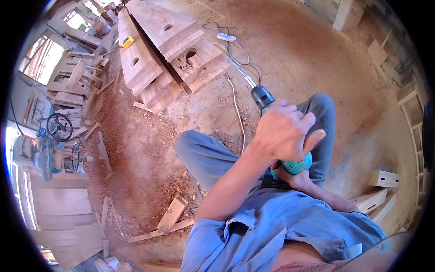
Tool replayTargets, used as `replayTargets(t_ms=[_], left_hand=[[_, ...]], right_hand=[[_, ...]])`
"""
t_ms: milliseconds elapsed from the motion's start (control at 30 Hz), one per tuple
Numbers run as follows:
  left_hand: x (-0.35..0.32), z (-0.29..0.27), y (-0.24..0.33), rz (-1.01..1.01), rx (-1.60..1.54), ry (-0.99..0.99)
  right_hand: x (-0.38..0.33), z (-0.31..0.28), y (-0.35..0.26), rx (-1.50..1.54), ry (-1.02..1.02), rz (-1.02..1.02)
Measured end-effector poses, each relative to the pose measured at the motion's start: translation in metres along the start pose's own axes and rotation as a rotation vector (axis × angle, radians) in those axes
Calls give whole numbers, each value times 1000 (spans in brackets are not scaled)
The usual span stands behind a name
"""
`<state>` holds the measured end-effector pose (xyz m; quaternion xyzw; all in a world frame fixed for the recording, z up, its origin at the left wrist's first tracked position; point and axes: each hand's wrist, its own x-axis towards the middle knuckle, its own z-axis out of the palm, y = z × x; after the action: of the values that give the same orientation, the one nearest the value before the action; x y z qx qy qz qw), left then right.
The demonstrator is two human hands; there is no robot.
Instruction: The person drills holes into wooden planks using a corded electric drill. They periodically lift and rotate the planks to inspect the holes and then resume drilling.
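A teal cordless drill with a black chuck lies between my hands and points up and to the left. My left hand is wrapped over the top of its body, thumb sticking out. Below, my right hand grips the handle, its fingers partly hidden. A long shiny bit reaches toward the right side of a thick wooden beam; whether its tip touches wood I cannot tell. This beam has an oval hole with curled shavings beside it.
Another holed beam lies to the left, bearing a yellow tape measure. A white power strip and cable lie on the dusty floor. Offcuts lie near my bent knees. A machine with a handwheel stands left.
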<state>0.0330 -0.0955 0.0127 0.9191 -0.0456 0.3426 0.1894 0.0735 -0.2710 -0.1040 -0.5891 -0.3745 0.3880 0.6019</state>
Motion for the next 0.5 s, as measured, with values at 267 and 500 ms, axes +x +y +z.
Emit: replayTargets(t_ms=[267, 500], left_hand=[[29, 5, -18, 117, -44, 299], [-16, -100, -122, -528, 100, 738]], right_hand=[[34, -20, -9, 378, 169, -6], [98, -73, 33, 1013, 89, 128]])
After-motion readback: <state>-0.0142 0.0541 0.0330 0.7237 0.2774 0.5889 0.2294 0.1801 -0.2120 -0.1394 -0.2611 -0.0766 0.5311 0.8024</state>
